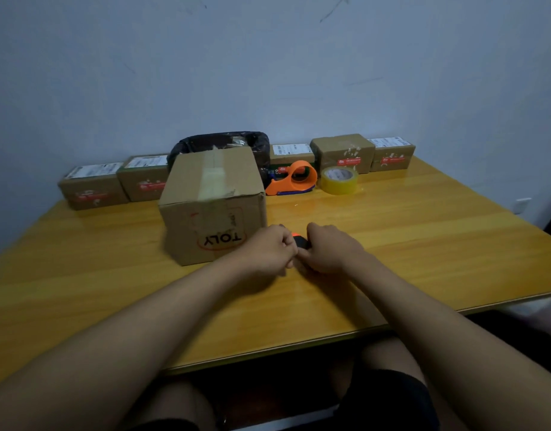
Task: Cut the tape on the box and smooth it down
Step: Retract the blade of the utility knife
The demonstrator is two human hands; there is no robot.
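While both hands pinch a small black-orange cutter, fingers curl closed.

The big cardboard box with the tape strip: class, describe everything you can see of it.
The big cardboard box is plain brown and closed, standing upright on the yellow wooden table, left of both hands. A strip of clear tape runs along its top seam and just over the near edge. Its near face bears an orange-outlined label reading TOLY upside down. Neither hand clearly touches it; the left hand is close beside its lower corner.
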